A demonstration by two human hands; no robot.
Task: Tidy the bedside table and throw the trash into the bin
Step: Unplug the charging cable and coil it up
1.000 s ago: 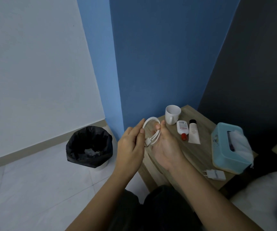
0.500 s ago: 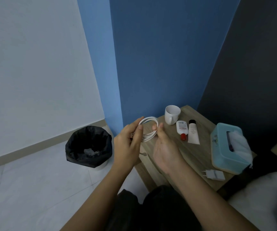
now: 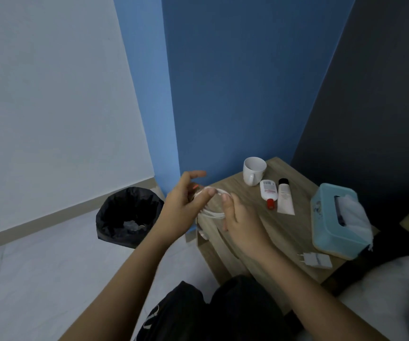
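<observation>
A coiled white cable (image 3: 213, 212) hangs between both hands over the left edge of the wooden bedside table (image 3: 267, 225). My left hand (image 3: 181, 207) pinches the coil's upper left side, some fingers spread. My right hand (image 3: 242, 220) grips the coil's right side, thumb up. A loose cable end dangles below the coil. On the floor to the left stands a black-lined bin (image 3: 129, 216) with some crumpled trash inside.
The table holds a white mug (image 3: 253, 170), a white bottle with a red cap (image 3: 268, 193), a white tube with a black cap (image 3: 285, 196), a teal tissue box (image 3: 338, 220) and a white charger plug (image 3: 316, 260). A blue wall rises behind; bedding lies at the lower right.
The coil has tilted from upright to flatter and dropped slightly. My left hand's fingers have spread while wrapping, and a cable end now dangles below.
</observation>
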